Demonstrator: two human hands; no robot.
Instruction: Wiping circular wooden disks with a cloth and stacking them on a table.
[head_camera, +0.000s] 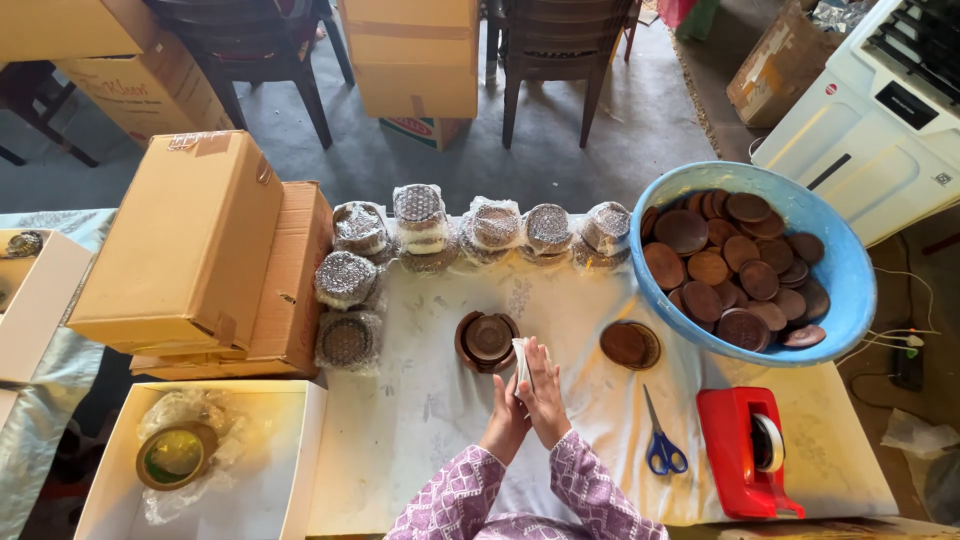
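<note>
My left hand (507, 415) and my right hand (545, 392) are pressed together over the white table cloth (420, 420), with a small folded white piece (520, 360) pinched between them. Just beyond the fingertips sits a round brown wooden holder (487, 340) with discs in it. To the right of it lies a short stack of brown wooden discs (630, 345). Both sleeves are purple with a white pattern.
A blue tub (850, 270) full of brown discs stands at the right. Several bubble-wrapped bundles (495, 225) line the far edge. Blue-handled scissors (662, 440) and a red tape dispenser (750, 445) lie near right. Cardboard boxes (190, 240) stack at left; an open white box (290, 470) holds a tape roll (175, 455).
</note>
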